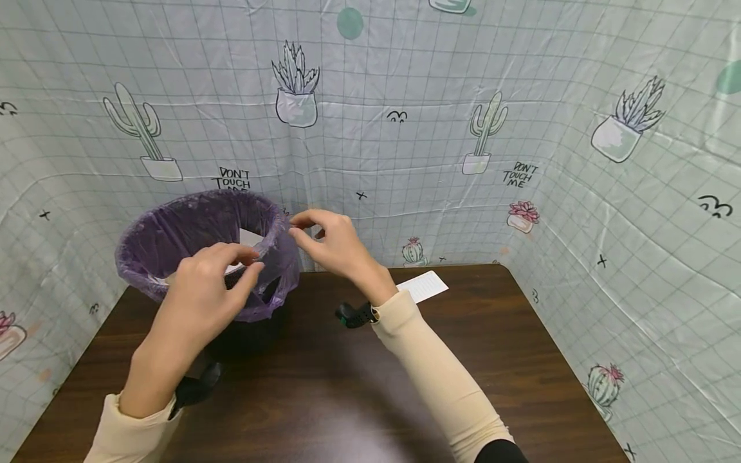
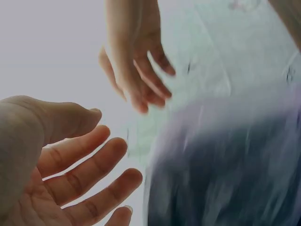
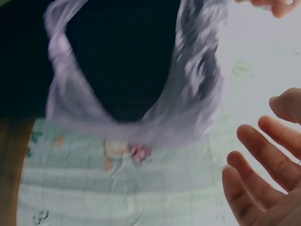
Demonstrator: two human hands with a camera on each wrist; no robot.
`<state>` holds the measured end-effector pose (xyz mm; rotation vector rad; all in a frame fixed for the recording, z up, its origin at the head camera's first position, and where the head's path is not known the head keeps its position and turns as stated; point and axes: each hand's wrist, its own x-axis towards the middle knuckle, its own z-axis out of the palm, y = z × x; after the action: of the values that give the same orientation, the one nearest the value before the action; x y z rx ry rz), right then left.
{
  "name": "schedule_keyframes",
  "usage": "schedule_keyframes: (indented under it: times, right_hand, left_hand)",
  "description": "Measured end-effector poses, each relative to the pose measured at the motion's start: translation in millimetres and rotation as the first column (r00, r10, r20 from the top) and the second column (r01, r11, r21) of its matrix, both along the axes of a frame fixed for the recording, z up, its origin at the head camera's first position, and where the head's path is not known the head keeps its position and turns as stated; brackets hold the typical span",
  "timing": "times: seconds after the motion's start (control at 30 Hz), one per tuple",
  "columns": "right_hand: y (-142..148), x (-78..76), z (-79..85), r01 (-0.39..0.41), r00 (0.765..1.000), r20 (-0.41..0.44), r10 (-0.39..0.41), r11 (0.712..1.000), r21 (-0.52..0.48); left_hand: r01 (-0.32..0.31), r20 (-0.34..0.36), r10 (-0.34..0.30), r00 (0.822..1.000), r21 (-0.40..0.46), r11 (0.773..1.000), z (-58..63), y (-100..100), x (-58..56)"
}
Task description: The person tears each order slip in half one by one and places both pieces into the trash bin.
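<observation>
A black bin (image 1: 249,337) lined with a purple plastic bag (image 1: 283,257) stands at the left of the table, the bag folded over its rim. White paper (image 1: 250,238) shows inside. My left hand (image 1: 199,289) is in front of the bin's near rim, its fingers relaxed and holding nothing. Beside the bag's right edge is my right hand (image 1: 332,241), fingers loosely bent with nothing between them. In the left wrist view, the left fingers (image 2: 96,167) spread apart from the bag. The right wrist view shows the right fingers (image 3: 268,165) beside the bag's hanging edge.
A white printed sheet (image 1: 425,286) lies near the table's back edge, partly behind the right wrist. The dark wooden table (image 1: 463,360) is walled at the back and sides by a grid-patterned curtain (image 1: 370,154) with cactus drawings.
</observation>
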<state>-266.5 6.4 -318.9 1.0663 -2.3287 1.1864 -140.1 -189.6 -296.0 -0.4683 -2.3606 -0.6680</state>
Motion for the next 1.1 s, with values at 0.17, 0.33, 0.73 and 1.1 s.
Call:
schedule_keyframes:
  times: [0.17,0.33,0.73,1.1]
  right_hand:
    - [19.8,-9.4,-22.5,0.043,0.999,0.020,-0.043,0.999,0.003]
    - [44.0,-17.4,-52.1,0.089,0.994,0.064,-0.092,0.995,0.040]
    - [110.7,-31.5,-116.1,0.185,0.938,0.262,-0.226,0.967,0.173]
    - [162.8,-39.0,-162.9,0.216,0.899,0.289,-0.328,0.909,0.357]
  left_hand:
    - [0.084,0.018,-0.084,0.996,-0.012,0.996,-15.0,25.2,-6.8]
    - [0.122,0.117,-0.123,0.985,0.017,0.992,-31.1,43.8,-10.6]
    - [0.155,0.260,-0.161,0.952,0.043,0.987,-74.4,75.9,-16.7]
    - [0.131,0.406,-0.144,0.903,0.060,0.990,-122.3,96.4,-16.8]
